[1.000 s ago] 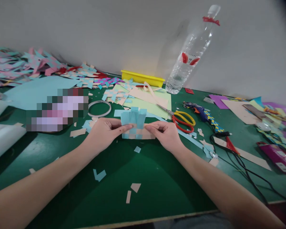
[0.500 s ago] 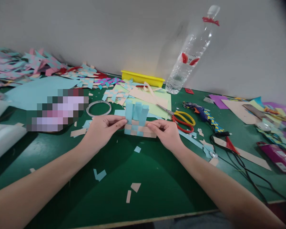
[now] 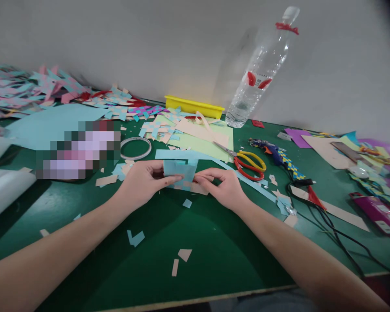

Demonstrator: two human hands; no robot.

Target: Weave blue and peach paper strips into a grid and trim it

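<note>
Between my hands is a small woven piece of blue and peach paper strips (image 3: 189, 174), held above the green table. My left hand (image 3: 146, 178) pinches its left side, thumb in front across the blue strips and fingers behind. On the right edge, near the peach strip ends, the thumb and fingers of my right hand (image 3: 223, 184) are closed. Part of the weave is hidden behind my left thumb. Just behind it lies a long blue paper strip (image 3: 169, 154). A blue scrap (image 3: 187, 203) rests on the table below.
Scissors (image 3: 251, 164) with red and yellow handles lie right of my hands. A tape ring (image 3: 135, 148) is at left. Behind stand a yellow tray (image 3: 195, 107) and a leaning plastic bottle (image 3: 260, 78). Black cables (image 3: 328, 225) cross the right side of the green table (image 3: 227, 251).
The blue strips that stood upright are now folded down and pressed under my left thumb. My left hand has moved slightly right over the weave, and the piece has tilted.
</note>
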